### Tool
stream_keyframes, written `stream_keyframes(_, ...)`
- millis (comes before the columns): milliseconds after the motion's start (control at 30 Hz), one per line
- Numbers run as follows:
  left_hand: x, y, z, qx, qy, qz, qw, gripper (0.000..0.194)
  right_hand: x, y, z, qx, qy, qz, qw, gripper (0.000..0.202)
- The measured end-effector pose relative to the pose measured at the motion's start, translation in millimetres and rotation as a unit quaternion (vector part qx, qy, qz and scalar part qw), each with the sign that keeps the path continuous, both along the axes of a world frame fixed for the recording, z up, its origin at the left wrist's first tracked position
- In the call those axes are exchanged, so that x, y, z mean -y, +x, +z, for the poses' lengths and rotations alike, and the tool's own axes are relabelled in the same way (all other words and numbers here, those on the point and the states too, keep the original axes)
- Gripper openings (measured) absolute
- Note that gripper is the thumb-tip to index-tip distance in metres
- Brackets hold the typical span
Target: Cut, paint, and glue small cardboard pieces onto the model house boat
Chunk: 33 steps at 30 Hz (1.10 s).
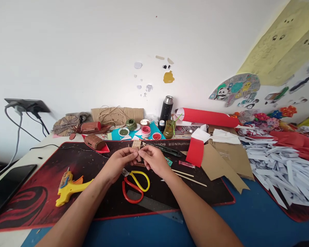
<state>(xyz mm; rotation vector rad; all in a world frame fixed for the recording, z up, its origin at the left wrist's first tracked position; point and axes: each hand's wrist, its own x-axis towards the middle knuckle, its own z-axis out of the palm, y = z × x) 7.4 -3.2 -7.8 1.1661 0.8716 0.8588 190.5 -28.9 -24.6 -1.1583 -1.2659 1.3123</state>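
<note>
Your left hand [119, 163] and right hand [156, 159] pinch a small brown piece [139, 158], fingertips together, probably for fine control; scissors [142, 189] lie nearer.

Left hand [118, 163], one; right hand [156, 159], one. Brown piece [138, 158] in hand, one that I can see. Scissors [137, 188], one pair. Yellow glue gun [68, 190], one. Phone [10, 188], one. Black flask [166, 110], one. Red paper roll [208, 117], one. Panda picture [223, 92], one. Thin pale sticks [191, 179], two. White paper strips [285, 168], too many to count from where I stand.
</note>
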Motion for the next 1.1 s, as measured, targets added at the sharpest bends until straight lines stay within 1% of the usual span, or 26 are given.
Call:
stream_keyframes(67,-0.7,-1.4,0.3,0.009,-0.006,0.009,1.000,0.045,0.0,-2.0,-1.6,-0.006,-0.005,0.002,1.000,0.044)
stream_keyframes(200,-1.8,-4.6,1.8,0.038,-0.019,0.045,0.998,0.046,-0.3,-4.6,-2.7,-0.020,-0.021,0.011,1.000,0.044)
stream_keyframes(333,-1.3,-6.5,3.4,0.054,-0.031,0.043,0.997,0.045,4.4,-1.1,6.4,-0.009,-0.037,0.020,0.999,0.041)
stream_keyframes(467,0.6,-6.5,5.9,0.059,-0.046,0.047,0.996,0.046,17.1,14.6,15.5,0.050,-0.066,0.033,0.996,0.038)
stream_keyframes(533,1.1,-6.6,6.7,0.055,-0.052,0.049,0.996,0.046,23.3,28.6,16.4,0.073,-0.083,0.014,0.994,0.040)
stream_keyframes(600,1.2,-6.7,7.0,0.054,-0.056,0.049,0.996,0.046,27.3,45.8,15.6,0.065,-0.102,-0.040,0.992,0.043)
stream_keyframes(700,1.0,-6.6,7.2,0.053,-0.063,0.048,0.995,0.046,28.2,73.7,14.2,0.019,-0.132,-0.126,0.983,0.049)
stream_keyframes(800,0.8,-5.8,8.8,0.050,-0.072,0.054,0.995,0.048,24.4,98.0,15.6,0.003,-0.134,-0.189,0.973,0.055)
stream_keyframes(867,0.4,-5.3,10.1,0.047,-0.080,0.058,0.994,0.049,19.8,110.9,19.4,0.009,-0.117,-0.226,0.967,0.058)
stream_keyframes(967,-0.5,-5.2,10.0,0.037,-0.083,0.059,0.994,0.051,9.8,126.1,30.4,0.030,-0.064,-0.275,0.959,0.059)
stream_keyframes(1033,-1.3,-5.7,8.4,0.031,-0.082,0.058,0.995,0.050,1.6,133.9,40.8,0.060,-0.030,-0.292,0.954,0.058)
stream_keyframes(1100,-1.9,-6.4,6.5,0.029,-0.083,0.058,0.994,0.049,-7.3,139.7,52.0,0.092,-0.001,-0.293,0.952,0.058)
